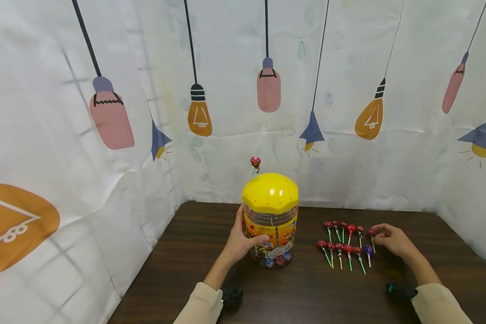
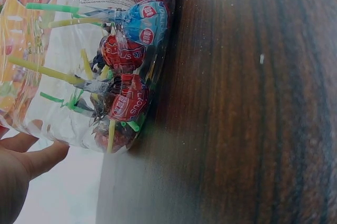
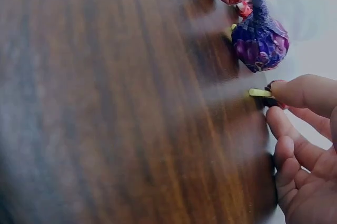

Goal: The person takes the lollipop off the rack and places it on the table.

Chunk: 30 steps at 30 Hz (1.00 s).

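Note:
A clear plastic jar (image 1: 272, 234) with a yellow lid (image 1: 270, 193) stands upright on the table. My left hand (image 1: 236, 243) grips its left side, the thumb across the front. One red-wrapped lollipop (image 1: 255, 162) sticks up from the lid, its stick end down. Wrapped lollipops (image 2: 129, 98) show inside the jar's lower part in the left wrist view. Between thumb and fingers my right hand (image 1: 396, 240) pinches a dark red lollipop (image 1: 371, 232); its yellow stick (image 3: 258, 92) points away from the fingers. A purple lollipop (image 1: 368, 250) lies just left of that hand.
Several red-wrapped lollipops (image 1: 348, 249) lie in two rows on the dark wooden table (image 1: 308, 292), right of the jar. Behind the table hangs a white curtain (image 1: 235, 171) printed with lamps. Each wrist wears a black band (image 1: 401, 290).

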Motion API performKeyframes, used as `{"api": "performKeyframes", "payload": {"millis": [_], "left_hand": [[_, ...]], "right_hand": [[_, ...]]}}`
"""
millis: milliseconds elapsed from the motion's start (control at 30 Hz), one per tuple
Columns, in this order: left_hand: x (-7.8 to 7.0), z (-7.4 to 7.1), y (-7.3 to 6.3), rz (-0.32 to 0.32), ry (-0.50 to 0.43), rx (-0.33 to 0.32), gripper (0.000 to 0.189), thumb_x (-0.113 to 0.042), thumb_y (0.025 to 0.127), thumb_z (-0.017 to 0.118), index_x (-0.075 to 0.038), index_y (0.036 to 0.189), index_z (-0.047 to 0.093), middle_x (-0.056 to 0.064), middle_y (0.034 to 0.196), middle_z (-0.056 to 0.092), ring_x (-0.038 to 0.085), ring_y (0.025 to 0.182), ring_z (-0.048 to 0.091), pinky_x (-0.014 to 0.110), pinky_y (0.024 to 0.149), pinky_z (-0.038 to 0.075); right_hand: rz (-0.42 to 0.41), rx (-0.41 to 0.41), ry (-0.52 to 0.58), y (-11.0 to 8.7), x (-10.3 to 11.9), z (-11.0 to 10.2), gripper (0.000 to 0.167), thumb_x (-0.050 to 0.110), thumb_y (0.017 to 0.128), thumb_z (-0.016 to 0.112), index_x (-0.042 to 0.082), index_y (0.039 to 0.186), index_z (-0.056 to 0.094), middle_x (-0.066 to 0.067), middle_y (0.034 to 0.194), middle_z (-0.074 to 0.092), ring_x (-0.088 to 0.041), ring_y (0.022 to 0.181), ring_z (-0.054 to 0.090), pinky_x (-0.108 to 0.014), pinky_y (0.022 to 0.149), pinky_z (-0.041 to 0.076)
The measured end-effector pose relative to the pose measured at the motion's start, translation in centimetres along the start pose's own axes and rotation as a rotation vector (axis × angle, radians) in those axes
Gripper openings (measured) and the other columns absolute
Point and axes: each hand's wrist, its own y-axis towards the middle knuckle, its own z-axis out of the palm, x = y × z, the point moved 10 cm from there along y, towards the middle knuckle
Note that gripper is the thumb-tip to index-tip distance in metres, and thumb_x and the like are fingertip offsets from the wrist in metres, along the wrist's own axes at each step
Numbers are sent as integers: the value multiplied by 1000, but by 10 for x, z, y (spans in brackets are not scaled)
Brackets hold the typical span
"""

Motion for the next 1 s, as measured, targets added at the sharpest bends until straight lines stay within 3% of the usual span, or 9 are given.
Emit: {"api": "performKeyframes", "payload": {"millis": [167,267,367,500,700,1000], "left_hand": [[-1,1,0,1,-1,0,106,-31,87,84,-47,160,9,-5,156,41,20,136,51,47,112,48],[-1,2,0,6,-2,2,106,-31,87,84,-47,160,9,-5,156,41,21,136,51,48,112,49],[-2,2,-1,10,-2,2,106,-31,87,84,-46,160,9,-4,156,41,22,136,51,49,111,49],[-1,1,-1,11,-7,2,106,-31,87,84,-47,160,9,-4,156,40,22,136,51,49,110,49],[-2,1,-1,18,-9,6,105,-31,87,83,-46,160,9,-3,156,41,23,135,52,47,109,51],[1,0,0,2,4,1,106,-31,87,84,-47,160,8,-5,155,42,20,135,52,46,110,50]], "right_hand": [[-18,-59,-2,-5,8,-10,54,29,103,63,-6,141,48,-13,105,66,-17,91,61,-39,78,52],[-62,-119,6,-9,29,-20,54,34,104,61,-3,142,48,-11,107,63,-11,90,58,-33,75,51],[-138,-171,17,-12,70,-31,51,36,104,60,3,142,51,-6,107,62,-4,88,58,-30,71,50],[-296,-222,58,-19,143,-39,41,31,104,61,8,138,56,0,105,64,-4,85,59,-28,66,50],[-510,-235,154,-31,245,-32,29,20,101,66,9,127,64,-1,101,67,-9,86,65,-23,68,51],[-672,-175,296,-34,344,-3,27,13,98,70,8,123,66,-8,102,69,-18,86,66,-23,70,55]]}}
